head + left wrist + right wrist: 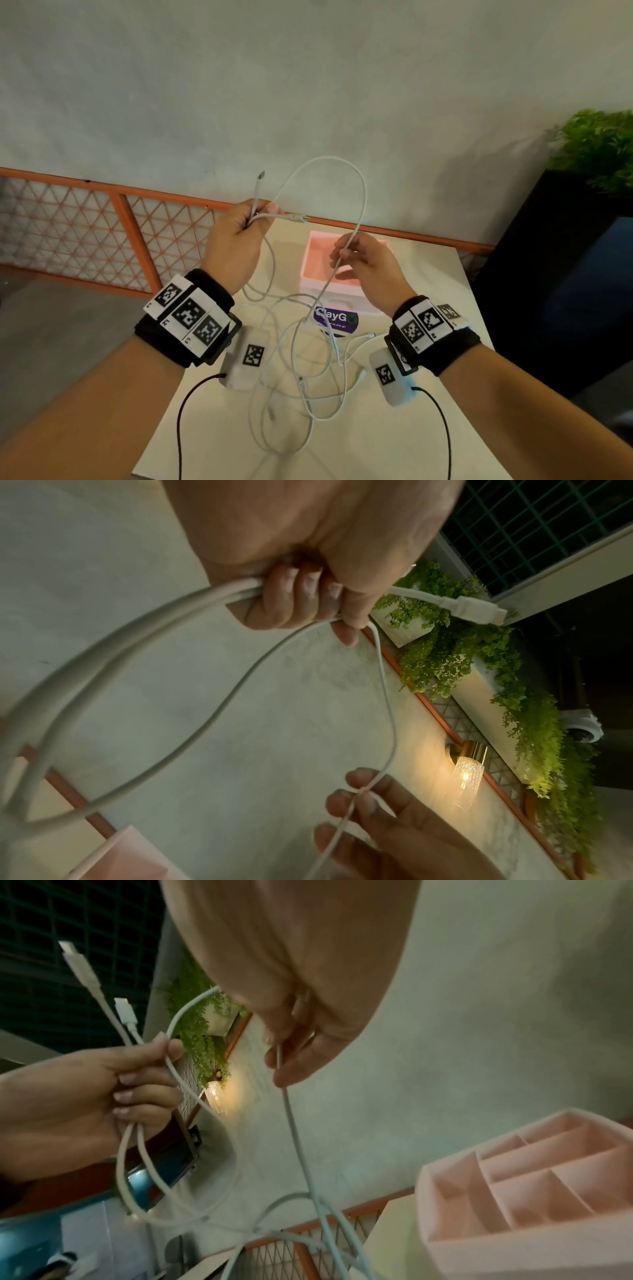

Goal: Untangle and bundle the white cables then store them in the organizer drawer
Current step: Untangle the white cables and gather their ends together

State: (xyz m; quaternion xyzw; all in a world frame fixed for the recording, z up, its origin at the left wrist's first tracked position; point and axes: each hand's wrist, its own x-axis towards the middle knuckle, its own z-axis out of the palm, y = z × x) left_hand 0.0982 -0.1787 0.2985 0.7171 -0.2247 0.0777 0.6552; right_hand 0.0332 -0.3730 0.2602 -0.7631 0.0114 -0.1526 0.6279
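Behind a white table (428,284) a grey wall (308,85) and an orange fence (102,219) can be seen, and a pink organizer (317,260) is set on the table. White cables (294,377) are piled in a tangle on the table, near the organizer. Two cable ends are gripped in the closed left hand (236,240), and one raised cable loop (342,164) is pinched by the right hand (366,260).

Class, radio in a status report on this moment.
Left hand grips cable ends. Right hand pinches raised cable loop. Remaining cables tangled on table. Pink organizer unfilled.
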